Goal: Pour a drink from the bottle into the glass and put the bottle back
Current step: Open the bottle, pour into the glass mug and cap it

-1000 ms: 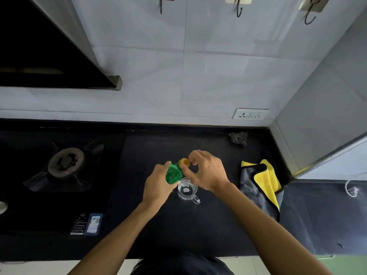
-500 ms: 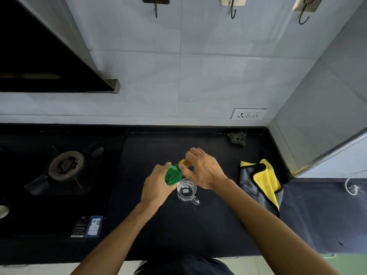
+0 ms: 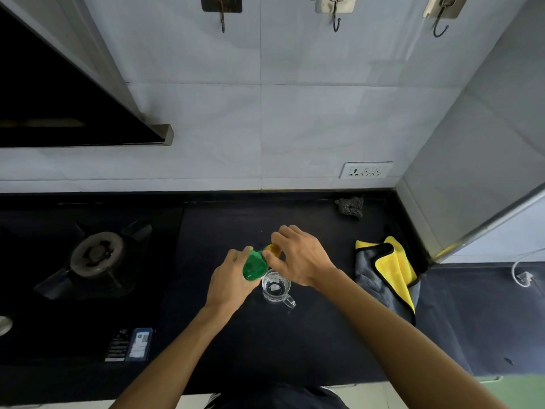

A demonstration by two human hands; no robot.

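Hands: two, both above the black counter (image 3: 295,343).
Left hand (image 3: 233,278): fingers curled round the bottle's body, gripping it from the left.
Right hand (image 3: 300,258): thumb and fingertips closed in a pinch on the cap.
Bottle (image 3: 255,265): one, green and see-through, held leaning with its cap end away from the person. It is just left of the glass, and its lower end overlaps the glass rim in this view. How full it is cannot be told.
Cap (image 3: 272,249): one, yellow, on the bottle's neck and partly hidden by fingers.
Glass (image 3: 275,287): one, clear, with a handle (more a small mug). It stands upright on the counter between the two wrists; whether it holds any liquid cannot be told.
Cloth (image 3: 389,273): one, grey and yellow, folded, at the counter's right end.
Scrubber (image 3: 349,205): one, by the back wall.
Hooks (image 3: 336,13): three on the wall tiles.
Burner (image 3: 97,255): one, on the left.
Socket (image 3: 365,170): one plate on the wall.
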